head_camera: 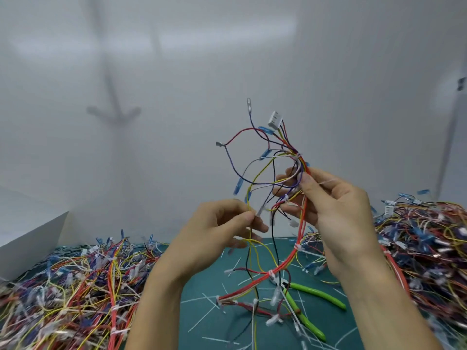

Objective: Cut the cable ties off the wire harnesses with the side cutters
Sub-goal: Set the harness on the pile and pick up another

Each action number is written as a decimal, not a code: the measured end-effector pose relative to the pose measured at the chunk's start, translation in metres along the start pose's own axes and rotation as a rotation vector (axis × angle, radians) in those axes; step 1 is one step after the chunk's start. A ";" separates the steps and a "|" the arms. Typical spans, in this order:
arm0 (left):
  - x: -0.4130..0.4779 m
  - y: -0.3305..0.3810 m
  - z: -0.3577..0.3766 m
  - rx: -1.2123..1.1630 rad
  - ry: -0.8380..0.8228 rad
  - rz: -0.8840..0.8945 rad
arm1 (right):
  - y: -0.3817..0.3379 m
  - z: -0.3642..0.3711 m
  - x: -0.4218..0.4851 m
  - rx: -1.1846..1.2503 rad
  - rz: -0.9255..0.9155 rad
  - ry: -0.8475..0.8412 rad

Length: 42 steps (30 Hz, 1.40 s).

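Harness (299, 157) is up at centre frame, with the left hand (227, 223) pinching it from lower left and the right hand (336, 205) gripping it from the right. Below them on the tabletop (202, 281) lie the side cutters (317, 293), lower centre-right. There's one wire pile (75, 286) lower left and another pile (424, 243) at the right edge. A box (25, 223) sits behind the left one.

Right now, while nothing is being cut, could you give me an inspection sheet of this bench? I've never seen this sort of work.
Surface: green mat, bare only in the middle.
Job's things: side cutters lie on the mat, unheld; wire harness held up, white cable ties still on it.
Clutter: cut tie strips scattered over the mat.
Hands: left hand pinches a thin wire of the harness; right hand grips its bundle.
Cables: harness heaps at left and right.
Surroundings: white box at left, white wall behind.
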<state>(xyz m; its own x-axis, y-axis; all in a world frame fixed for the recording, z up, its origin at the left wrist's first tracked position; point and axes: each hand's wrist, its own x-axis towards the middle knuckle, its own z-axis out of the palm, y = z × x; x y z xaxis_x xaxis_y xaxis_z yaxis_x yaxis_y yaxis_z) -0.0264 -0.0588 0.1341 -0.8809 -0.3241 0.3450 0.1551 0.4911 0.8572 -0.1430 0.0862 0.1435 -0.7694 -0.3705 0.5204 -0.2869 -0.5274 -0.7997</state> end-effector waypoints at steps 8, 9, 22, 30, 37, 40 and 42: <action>-0.001 0.003 -0.006 -0.156 0.235 0.062 | 0.007 -0.006 0.002 -0.143 0.054 0.035; -0.002 0.002 -0.007 -0.160 0.247 0.070 | 0.008 -0.006 0.002 -0.156 0.043 0.044; -0.005 -0.010 -0.016 -0.030 0.071 -0.129 | 0.010 -0.006 0.003 -0.125 -0.023 0.112; -0.004 -0.011 -0.018 -0.008 0.146 -0.122 | 0.013 -0.007 0.003 -0.116 -0.009 0.087; -0.002 -0.010 -0.016 0.045 0.096 -0.123 | 0.014 -0.007 0.004 -0.124 -0.010 0.113; -0.003 -0.010 -0.016 0.027 0.103 -0.129 | 0.013 -0.007 0.004 -0.129 -0.008 0.111; -0.003 -0.010 -0.016 0.014 0.115 -0.130 | 0.013 -0.007 0.003 -0.136 -0.007 0.109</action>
<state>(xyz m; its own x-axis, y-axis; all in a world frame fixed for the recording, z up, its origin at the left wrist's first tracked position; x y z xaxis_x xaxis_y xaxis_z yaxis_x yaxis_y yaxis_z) -0.0185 -0.0760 0.1304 -0.8360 -0.4753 0.2741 0.0366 0.4501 0.8922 -0.1537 0.0837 0.1325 -0.8223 -0.2785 0.4962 -0.3610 -0.4187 -0.8333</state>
